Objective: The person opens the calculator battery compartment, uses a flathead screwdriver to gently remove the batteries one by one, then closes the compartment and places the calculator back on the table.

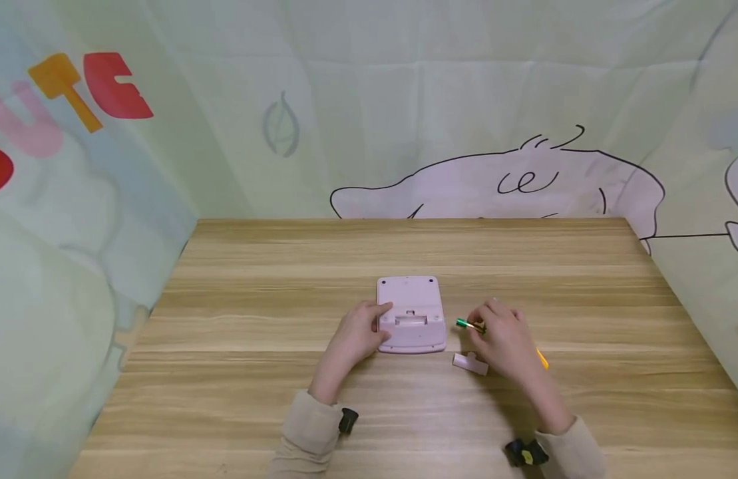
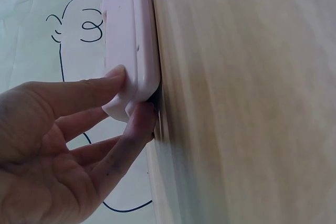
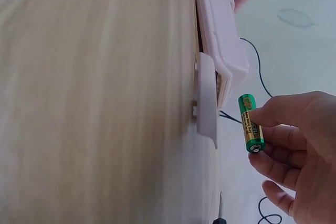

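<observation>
A pale pink calculator [image 1: 409,296] lies with its back up on the table, its small battery compartment [image 1: 410,320] uncovered. Around its left edge, my left hand [image 1: 358,332] grips the body between thumb and fingers; the left wrist view shows the fingertips [image 2: 118,74] on the pink casing [image 2: 126,30]. Just right of the calculator, my right hand [image 1: 503,336] pinches a green and gold battery [image 3: 251,123] above the table. Below that hand lies the detached pink battery cover [image 1: 470,363], also close up in the right wrist view. Whether the compartment holds anything is too small to tell.
An orange handle [image 1: 542,359] pokes out from behind my right hand; the rest of that tool is mostly hidden. The wood-grain table [image 1: 255,286] runs back to a printed curtain [image 1: 369,100]. Black straps [image 1: 526,454] sit at both wrists.
</observation>
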{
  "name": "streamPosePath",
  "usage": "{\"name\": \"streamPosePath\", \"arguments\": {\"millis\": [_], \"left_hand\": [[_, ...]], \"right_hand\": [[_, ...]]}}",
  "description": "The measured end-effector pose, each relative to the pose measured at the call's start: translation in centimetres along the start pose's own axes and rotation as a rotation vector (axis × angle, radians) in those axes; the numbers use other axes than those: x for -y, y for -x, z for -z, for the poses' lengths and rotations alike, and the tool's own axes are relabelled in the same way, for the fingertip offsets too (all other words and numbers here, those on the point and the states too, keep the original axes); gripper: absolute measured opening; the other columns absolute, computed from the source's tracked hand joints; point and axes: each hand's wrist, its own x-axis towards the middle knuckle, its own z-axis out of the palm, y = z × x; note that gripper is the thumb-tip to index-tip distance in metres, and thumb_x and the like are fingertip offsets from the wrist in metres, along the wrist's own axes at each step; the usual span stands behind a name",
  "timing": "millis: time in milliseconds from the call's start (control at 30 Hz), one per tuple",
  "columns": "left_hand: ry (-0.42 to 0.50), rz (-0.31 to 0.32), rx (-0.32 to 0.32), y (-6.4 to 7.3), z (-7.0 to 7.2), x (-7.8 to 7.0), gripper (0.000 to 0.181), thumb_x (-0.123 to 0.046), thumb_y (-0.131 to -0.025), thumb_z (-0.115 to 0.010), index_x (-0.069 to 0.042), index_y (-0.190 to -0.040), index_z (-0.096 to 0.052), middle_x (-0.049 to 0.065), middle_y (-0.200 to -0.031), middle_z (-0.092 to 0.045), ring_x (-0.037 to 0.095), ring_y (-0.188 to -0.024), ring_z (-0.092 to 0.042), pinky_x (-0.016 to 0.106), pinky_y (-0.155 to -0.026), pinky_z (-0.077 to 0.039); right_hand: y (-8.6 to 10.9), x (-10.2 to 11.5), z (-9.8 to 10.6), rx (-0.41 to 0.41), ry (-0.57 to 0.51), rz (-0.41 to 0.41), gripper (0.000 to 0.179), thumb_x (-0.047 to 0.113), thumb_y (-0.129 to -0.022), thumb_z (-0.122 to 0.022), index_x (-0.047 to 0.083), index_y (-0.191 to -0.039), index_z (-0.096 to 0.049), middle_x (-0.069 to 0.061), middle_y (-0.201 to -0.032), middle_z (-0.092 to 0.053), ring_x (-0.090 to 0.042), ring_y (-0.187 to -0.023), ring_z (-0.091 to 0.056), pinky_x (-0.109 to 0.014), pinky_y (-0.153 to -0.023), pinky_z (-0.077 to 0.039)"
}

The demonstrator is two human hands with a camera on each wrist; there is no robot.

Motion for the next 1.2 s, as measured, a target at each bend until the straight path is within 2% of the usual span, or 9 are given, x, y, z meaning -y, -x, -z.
{"name": "streamPosePath", "arguments": {"millis": [200, 467, 867, 1033, 1200], "left_hand": [[-0.006, -0.020, -0.009, 0.0, -0.2, 0.2, 0.053, -0.008, -0.080, -0.075, -0.007, -0.131, -0.059, 0.022, -0.130, -0.058, 0.036, -0.117, -0.057, 0.049, -0.100, -0.046], [-0.008, -0.012, -0.005, -0.1, -0.2, 0.2, 0.053, -0.009, -0.080, -0.075, -0.007, -0.131, -0.059, 0.021, -0.131, -0.057, 0.035, -0.117, -0.057, 0.049, -0.100, -0.046], [-0.011, 0.000, 0.002, -0.1, -0.2, 0.2, 0.054, -0.008, -0.081, -0.074, -0.008, -0.132, -0.058, 0.022, -0.133, -0.056, 0.035, -0.119, -0.056, 0.049, -0.101, -0.046], [-0.010, 0.011, 0.010, -0.1, -0.2, 0.2, 0.054, -0.008, -0.082, -0.073, -0.008, -0.133, -0.058, 0.022, -0.133, -0.056, 0.035, -0.119, -0.056, 0.049, -0.102, -0.046], [-0.011, 0.006, 0.009, -0.1, -0.2, 0.1, 0.053, -0.008, -0.081, -0.074, -0.008, -0.132, -0.058, 0.022, -0.133, -0.056, 0.037, -0.121, -0.055, 0.049, -0.103, -0.045]], "right_hand": [[0.2, -0.4, 0.2, 0.033, 0.011, -0.038, 0.010, 0.011, -0.079, -0.072, 0.009, -0.087, -0.067, -0.002, -0.084, -0.059, -0.017, -0.077, -0.053, -0.044, -0.080, -0.038], [0.2, -0.7, 0.2, 0.037, 0.032, -0.041, 0.010, 0.011, -0.079, -0.073, 0.008, -0.087, -0.068, -0.003, -0.083, -0.060, -0.019, -0.079, -0.054, -0.043, -0.077, -0.037], [0.1, -1.2, 0.0, 0.074, 0.046, -0.062, 0.010, 0.011, -0.079, -0.073, 0.008, -0.086, -0.068, -0.004, -0.088, -0.062, -0.028, -0.093, -0.061, -0.045, -0.080, -0.037], [0.1, -1.2, 0.0, 0.093, 0.047, -0.074, 0.010, 0.011, -0.079, -0.074, 0.008, -0.087, -0.067, -0.005, -0.089, -0.062, -0.034, -0.105, -0.061, -0.048, -0.084, -0.038], [0.0, -1.3, -0.1, 0.099, 0.040, -0.080, 0.010, 0.010, -0.079, -0.074, 0.008, -0.086, -0.068, -0.005, -0.089, -0.063, -0.034, -0.104, -0.061, -0.050, -0.085, -0.038]]}}
